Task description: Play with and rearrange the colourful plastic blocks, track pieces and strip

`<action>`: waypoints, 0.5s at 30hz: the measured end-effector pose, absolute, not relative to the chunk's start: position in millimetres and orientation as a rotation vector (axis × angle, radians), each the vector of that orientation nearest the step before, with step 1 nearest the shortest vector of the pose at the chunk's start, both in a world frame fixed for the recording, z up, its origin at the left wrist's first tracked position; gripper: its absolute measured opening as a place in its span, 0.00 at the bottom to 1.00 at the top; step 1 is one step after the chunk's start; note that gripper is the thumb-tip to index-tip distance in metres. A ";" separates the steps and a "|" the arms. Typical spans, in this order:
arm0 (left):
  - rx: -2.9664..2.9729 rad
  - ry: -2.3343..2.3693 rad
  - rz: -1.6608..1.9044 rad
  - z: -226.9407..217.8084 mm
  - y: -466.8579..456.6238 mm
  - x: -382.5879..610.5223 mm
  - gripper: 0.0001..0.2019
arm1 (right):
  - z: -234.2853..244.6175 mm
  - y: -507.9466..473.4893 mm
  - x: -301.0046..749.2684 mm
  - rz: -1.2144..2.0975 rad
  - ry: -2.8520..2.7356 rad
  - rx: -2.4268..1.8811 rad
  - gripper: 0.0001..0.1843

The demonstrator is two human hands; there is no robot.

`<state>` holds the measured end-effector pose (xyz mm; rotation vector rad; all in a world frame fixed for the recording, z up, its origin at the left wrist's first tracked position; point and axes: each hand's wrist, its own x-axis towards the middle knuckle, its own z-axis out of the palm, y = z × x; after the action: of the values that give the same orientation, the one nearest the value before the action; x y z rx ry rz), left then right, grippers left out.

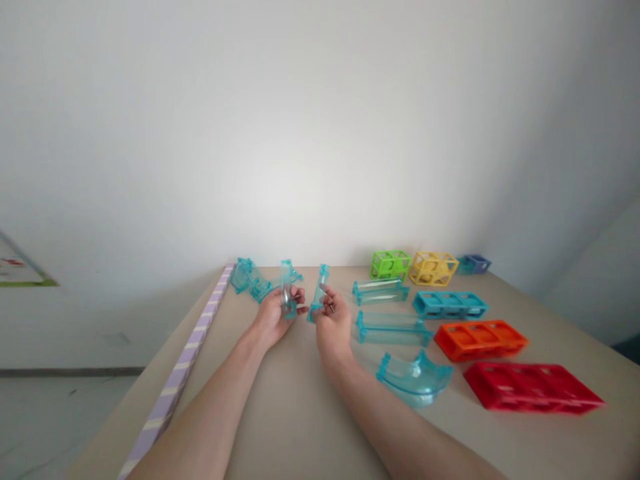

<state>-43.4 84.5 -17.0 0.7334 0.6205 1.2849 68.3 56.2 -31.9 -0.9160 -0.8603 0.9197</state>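
Note:
My left hand [277,313] grips a clear teal plastic track piece [287,290], held nearly upright over the table. Facing it, my right hand [334,320] pinches a second clear teal track piece [321,293], which leans a little to the right at its top. A narrow gap separates the two pieces; they do not touch. Behind my left hand lie several more teal pieces, among them a curved one [243,275] at the far left. To the right of my right hand rest two straight tracks [381,291] and a curved track [417,380].
Along the right side lie lattice blocks: green [390,265], yellow [434,269], blue [450,305], orange [481,340] and red [533,388]. A dark blue block [477,264] sits in the far right corner. A purple-and-white striped strip [193,343] runs along the table's left edge. The wall [300,133] stands behind.

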 end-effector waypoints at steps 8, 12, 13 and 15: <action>0.919 0.624 1.230 -12.7 76.4 -34.3 0.04 | -31.5 51.8 64.4 1.021 -0.950 -0.825 0.26; 0.949 0.634 1.276 -9.9 76.5 -33.6 0.04 | -32.5 51.9 66.1 0.964 -1.040 -0.867 0.24; 0.949 0.630 1.285 -9.1 76.5 -34.0 0.04 | -32.1 51.3 66.7 0.910 -1.072 -0.892 0.24; 0.916 0.604 1.297 -7.5 76.5 -35.7 0.06 | -30.0 49.0 67.8 0.744 -1.155 -0.955 0.24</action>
<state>-35.7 76.5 -7.5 0.9161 0.6043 1.2973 67.8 49.0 -30.0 -0.9551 -1.1545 0.7438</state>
